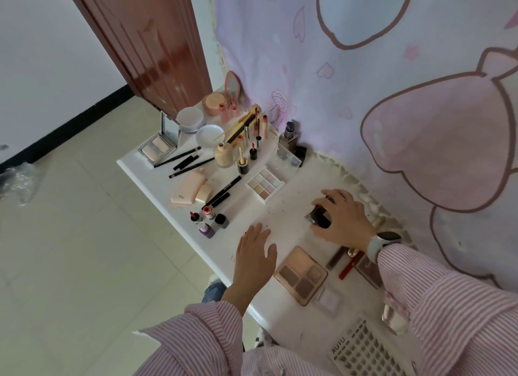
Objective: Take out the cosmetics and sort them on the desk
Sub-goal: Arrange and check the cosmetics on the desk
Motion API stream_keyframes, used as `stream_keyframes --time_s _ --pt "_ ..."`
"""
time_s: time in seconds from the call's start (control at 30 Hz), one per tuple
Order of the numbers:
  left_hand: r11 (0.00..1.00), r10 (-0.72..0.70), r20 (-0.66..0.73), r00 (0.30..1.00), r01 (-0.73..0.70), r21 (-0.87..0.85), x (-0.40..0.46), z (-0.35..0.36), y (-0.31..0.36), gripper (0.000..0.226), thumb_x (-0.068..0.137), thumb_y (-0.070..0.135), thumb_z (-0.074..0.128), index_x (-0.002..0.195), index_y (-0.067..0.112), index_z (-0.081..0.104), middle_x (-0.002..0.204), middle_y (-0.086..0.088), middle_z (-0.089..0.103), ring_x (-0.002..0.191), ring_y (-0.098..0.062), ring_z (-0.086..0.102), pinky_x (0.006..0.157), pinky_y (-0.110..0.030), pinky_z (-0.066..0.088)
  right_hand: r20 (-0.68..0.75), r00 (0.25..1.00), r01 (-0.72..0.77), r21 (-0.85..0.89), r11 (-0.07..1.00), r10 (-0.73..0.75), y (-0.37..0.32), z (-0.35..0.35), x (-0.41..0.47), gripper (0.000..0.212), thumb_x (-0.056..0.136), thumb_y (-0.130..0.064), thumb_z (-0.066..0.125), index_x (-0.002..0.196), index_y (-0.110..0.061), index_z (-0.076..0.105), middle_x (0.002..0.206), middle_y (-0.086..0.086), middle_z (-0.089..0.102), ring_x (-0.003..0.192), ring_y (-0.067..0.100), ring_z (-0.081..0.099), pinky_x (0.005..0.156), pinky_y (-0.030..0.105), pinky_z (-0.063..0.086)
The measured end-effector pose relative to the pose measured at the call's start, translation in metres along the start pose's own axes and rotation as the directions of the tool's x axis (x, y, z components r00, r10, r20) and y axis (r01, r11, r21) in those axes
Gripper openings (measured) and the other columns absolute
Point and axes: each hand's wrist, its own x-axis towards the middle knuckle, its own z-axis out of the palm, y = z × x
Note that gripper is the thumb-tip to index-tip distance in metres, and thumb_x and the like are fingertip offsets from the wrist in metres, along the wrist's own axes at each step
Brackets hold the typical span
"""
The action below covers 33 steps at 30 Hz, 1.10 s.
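1. We have our right hand (343, 217) curled over a small dark case (318, 217), fingers and thumb closing round its sides; the case sits on the desk (157, 179) toward the wall-side edge, roughly midway along it.

2. Our left hand (255, 253) lies flat with its fingers straight and a little spread, palm down near the desk's front edge, holding nothing. It is well apart from the case, so the right hand is clearly the one to carry it.

3. The relation that matters: the sorted things all lie beyond the case, toward the far end of the desk. Nearest along that line is the pale palette (265, 185), just past our right fingertips; further on stand the bottles and tubes (208, 220) by the front edge.

4. The case looks squarish (we cannot make out a long axis under the hand), so we judge its turning matters little; what counts is moving it away from us and setting it down beside the pale palette without nudging it.

5. Behind the right wrist, toward the near end, lie the brown palette (300, 274) and a red stick (350, 266), and the basket (361, 353) sits at the near corner. These look unsorted as yet.
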Motion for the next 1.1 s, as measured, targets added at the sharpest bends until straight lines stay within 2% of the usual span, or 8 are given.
stream_keyframes --time_s 0.07,0.13,0.2,0.27,0.5,0.83,1.0,1.1 --pt "0.991 -0.053 -0.022 0.998 0.050 -0.125 0.000 -0.006 0.002 0.039 0.097 0.025 0.041 0.136 0.017 0.042 0.149 0.000 0.033 0.139 -0.013 0.022 0.111 -0.023 0.012 -0.088 0.983 -0.081 0.577 0.813 0.160 -0.014 -0.013 0.001 0.026 0.083 -0.033 0.060 0.108 -0.027 0.054 0.118 0.004 0.049 0.111 0.024 0.045 0.089 0.036 0.046" --pt "0.967 -0.102 -0.071 0.992 0.082 -0.240 -0.001 -0.012 0.005 0.034 0.097 0.022 0.043 0.130 0.016 0.047 0.140 0.000 0.044 0.131 -0.013 0.035 0.102 -0.018 0.021 0.121 0.954 -0.146 0.987 0.072 0.274 -0.021 -0.029 -0.001 0.006 0.085 -0.030 0.054 0.087 -0.026 0.058 0.096 0.006 0.055 0.089 0.021 0.054 0.077 0.034 0.051" --pt "0.937 -0.139 -0.084 0.987 0.103 -0.334 -0.001 -0.017 0.011 0.032 0.097 0.022 0.043 0.127 0.017 0.049 0.135 0.001 0.048 0.123 -0.013 0.041 0.098 -0.018 0.026 0.304 0.942 -0.174 0.805 -0.567 0.144 -0.016 -0.036 -0.004 0.017 0.077 -0.032 0.053 0.080 -0.018 0.062 0.091 0.011 0.062 0.091 0.027 0.058 0.089 0.052 0.044" --pt "0.868 -0.179 -0.022 0.984 0.147 -0.475 0.001 -0.024 0.021 0.033 0.098 0.025 0.041 0.129 0.018 0.048 0.132 0.002 0.048 0.116 -0.012 0.047 0.097 -0.022 0.034 0.344 0.930 -0.139 0.648 -0.749 0.126 -0.015 -0.035 -0.008 0.023 0.076 -0.028 0.051 0.085 -0.009 0.060 0.097 0.022 0.063 0.101 0.038 0.058 0.091 0.061 0.040" --pt "0.333 -0.170 0.320 0.932 0.360 -0.871 0.007 -0.043 0.050 0.039 0.096 0.031 0.047 0.132 0.015 0.043 0.115 0.002 0.056 0.104 -0.019 0.058 0.080 -0.028 0.050 0.431 0.839 -0.227 0.832 -0.506 0.332 -0.042 -0.022 -0.017 0.013 0.089 0.002 0.042 0.096 0.006 0.053 0.094 0.019 0.056 0.081 0.027 0.058 0.057 0.031 0.058" --pt "0.340 0.036 0.197 0.980 0.174 -0.924 -0.003 -0.043 0.049 0.051 0.074 0.054 0.054 0.123 0.046 0.043 0.136 0.002 0.045 0.122 -0.017 0.048 0.096 -0.035 0.046 0.605 0.786 -0.576 0.792 -0.203 0.131 -0.062 -0.019 -0.044 0.022 0.091 -0.016 0.053 0.072 -0.007 0.056 0.050 0.006 0.052 0.041 0.014 0.048 0.036 0.016 0.036" --pt "0.289 -0.147 0.079 0.986 0.119 -0.950 0.000 -0.044 0.046 0.039 0.089 0.032 0.056 0.127 0.027 0.051 0.102 -0.002 0.062 0.092 -0.011 0.063 0.072 -0.023 0.055 0.312 0.934 -0.352 0.718 0.601 0.174 -0.067 -0.018 -0.048 0.017 0.092 -0.023 0.048 0.085 -0.015 0.062 0.083 0.000 0.056 0.077 0.015 0.053 0.074 0.026 0.046" --pt "0.295 -0.224 0.055 0.973 0.121 -0.948 -0.002 -0.040 0.044 0.041 0.088 0.030 0.059 0.127 0.025 0.051 0.099 -0.001 0.065 0.090 -0.012 0.065 0.067 -0.020 0.055 0.106 0.994 -0.062 0.590 0.805 -0.001 -0.071 -0.017 -0.051 0.033 0.094 -0.026 0.047 0.125 -0.018 0.055 0.119 -0.005 0.057 0.107 0.008 0.052 0.098 0.025 0.041"
